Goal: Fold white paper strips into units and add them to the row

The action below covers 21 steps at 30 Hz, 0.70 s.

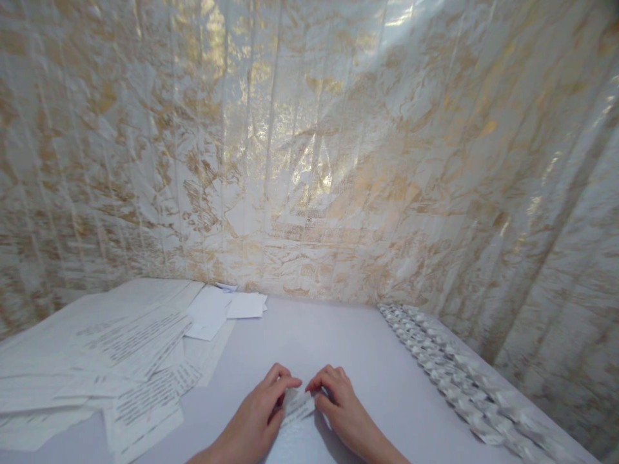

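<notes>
A small piece of printed paper lies between my hands at the near middle of the table, tilted, with lines of dark text on it. My left hand is closed on its left side, thumb and fingers bent over the edge. At the right edge, the curled fingers and thumb of my right hand are closed on the same paper. The fingertips of both hands are a short way apart above it. Below the paper, a pale, slightly shiny surface shows between my wrists; what it is I cannot tell.
Printed sheets overlap across the left of the table. Small blank white papers lie at the back left. Along the right edge run rows of folded paper pieces. A patterned gold and white curtain hangs directly behind.
</notes>
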Motion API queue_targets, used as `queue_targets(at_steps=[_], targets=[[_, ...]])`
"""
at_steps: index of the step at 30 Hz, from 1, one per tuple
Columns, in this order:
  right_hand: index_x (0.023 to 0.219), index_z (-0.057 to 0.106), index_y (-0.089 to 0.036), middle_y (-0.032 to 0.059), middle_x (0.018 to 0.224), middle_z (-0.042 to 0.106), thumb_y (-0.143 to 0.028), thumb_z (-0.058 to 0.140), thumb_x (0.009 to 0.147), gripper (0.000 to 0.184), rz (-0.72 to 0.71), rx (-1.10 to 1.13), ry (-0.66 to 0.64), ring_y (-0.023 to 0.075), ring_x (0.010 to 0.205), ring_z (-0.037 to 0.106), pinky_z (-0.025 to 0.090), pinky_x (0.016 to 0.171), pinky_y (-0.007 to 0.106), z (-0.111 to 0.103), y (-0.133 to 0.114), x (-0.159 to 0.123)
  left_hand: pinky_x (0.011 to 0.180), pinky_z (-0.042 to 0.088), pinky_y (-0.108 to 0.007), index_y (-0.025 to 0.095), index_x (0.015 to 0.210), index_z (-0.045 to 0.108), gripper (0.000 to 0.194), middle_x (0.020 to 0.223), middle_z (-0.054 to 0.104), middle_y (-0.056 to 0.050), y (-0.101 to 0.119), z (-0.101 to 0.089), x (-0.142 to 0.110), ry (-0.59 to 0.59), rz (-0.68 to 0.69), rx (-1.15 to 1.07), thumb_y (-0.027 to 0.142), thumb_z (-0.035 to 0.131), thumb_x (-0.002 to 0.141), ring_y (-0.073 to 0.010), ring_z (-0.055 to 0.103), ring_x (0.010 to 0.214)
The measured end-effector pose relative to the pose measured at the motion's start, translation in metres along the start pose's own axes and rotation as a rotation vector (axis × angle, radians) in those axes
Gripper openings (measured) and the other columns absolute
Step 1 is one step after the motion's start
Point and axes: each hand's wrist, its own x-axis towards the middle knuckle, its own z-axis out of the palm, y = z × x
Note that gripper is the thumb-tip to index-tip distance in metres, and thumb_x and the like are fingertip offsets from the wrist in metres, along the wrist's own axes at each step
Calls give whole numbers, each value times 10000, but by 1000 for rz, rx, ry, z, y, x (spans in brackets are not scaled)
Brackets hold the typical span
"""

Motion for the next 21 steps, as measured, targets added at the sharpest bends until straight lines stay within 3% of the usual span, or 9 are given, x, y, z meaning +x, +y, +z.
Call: queue_targets(at_steps=[5,8,11,13,16,19,21], targets=[[883,689,-225,25,949,675,9,536,714,327,19,-7,-22,240,997,576,402,945,386,1,-3,0,852,462,-326,206,1119,621,476,1083,544,-51,3,-1,1,39,-24,-78,2,443,728,-195,603,920],[823,654,-225,11,936,652,-22,700,690,247,30,15,-28,250,978,571,412,907,377,7,-8,-1,785,450,-303,211,979,620,278,966,561,-16,8,2,3,72,-72,-158,99,500,755,-186,582,853],[750,595,-222,0,896,636,-46,761,698,247,-10,156,24,238,936,591,432,855,340,14,-14,-3,690,438,-280,232,828,500,71,786,513,31,10,9,4,105,-134,-237,189,508,772,-175,559,761],[752,554,-228,-2,873,637,-27,679,751,236,-58,205,80,215,884,604,448,804,307,17,-18,-5,653,435,-278,257,809,410,86,736,471,47,10,13,3,126,-163,-251,198,467,781,-170,543,713],[809,520,-238,3,869,650,9,572,739,262,-168,85,119,211,839,601,444,777,308,15,-20,-7,751,456,-323,248,873,423,170,840,522,7,9,13,1,170,-184,-182,146,454,740,-192,558,801],[833,560,-230,37,933,678,27,581,635,325,-265,-250,27,262,910,583,408,828,368,9,-17,-6,893,425,-377,217,974,488,375,1002,562,-47,9,9,-2,182,-176,-44,78,476,625,-228,543,965],[858,605,-218,54,969,693,34,587,630,341,-279,-464,-47,275,935,578,395,833,382,7,-15,-4,905,406,-393,213,956,519,373,1012,580,-55,10,8,-3,152,-162,56,67,495,613,-246,525,991]])
